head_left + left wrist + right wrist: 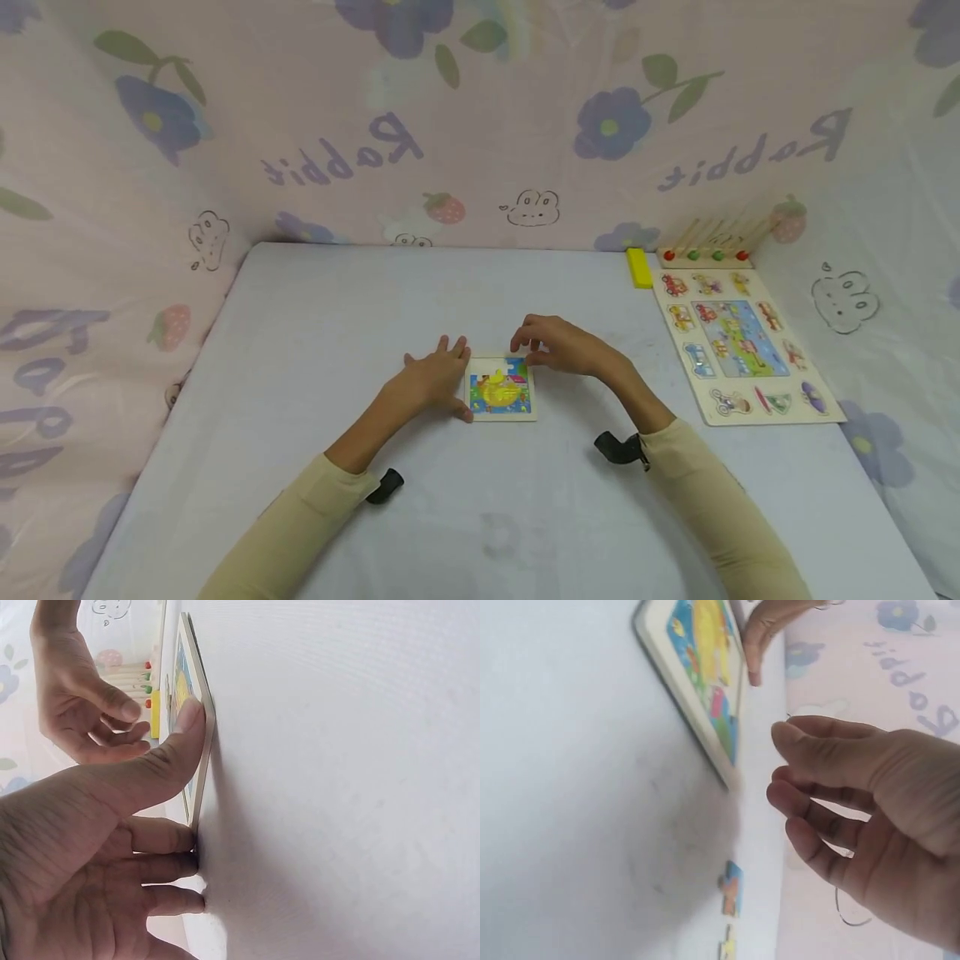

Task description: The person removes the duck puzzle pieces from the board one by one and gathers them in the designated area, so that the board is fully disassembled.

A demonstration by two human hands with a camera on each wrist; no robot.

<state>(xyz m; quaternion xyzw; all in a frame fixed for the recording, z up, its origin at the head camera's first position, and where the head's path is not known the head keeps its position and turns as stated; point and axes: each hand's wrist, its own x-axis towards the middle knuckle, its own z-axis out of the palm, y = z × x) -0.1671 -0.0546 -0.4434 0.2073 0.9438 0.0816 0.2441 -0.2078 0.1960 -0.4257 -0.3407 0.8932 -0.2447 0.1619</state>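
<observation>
A small square puzzle [501, 400] with a pale frame lies flat, showing a yellow figure on blue and green; a pale patch shows at its upper left. My left hand [431, 379] rests at its left side, fingers spread; in the left wrist view the thumb of that hand [97, 847] lies on the frame's edge. Over the upper right corner hovers my right hand [566, 343], its fingers loosely bent and, in the right wrist view, nothing visible in that hand [870, 787]. Below it lie two loose pieces, one blue and orange [732, 889], one yellowish [727, 946].
At the right stands a large picture board [697, 333] with vehicle pictures. Behind it are a wooden rack [705, 260] with red and green beads and a yellow block [639, 268]. Patterned cloth [465, 125] hangs around the white table [337, 292].
</observation>
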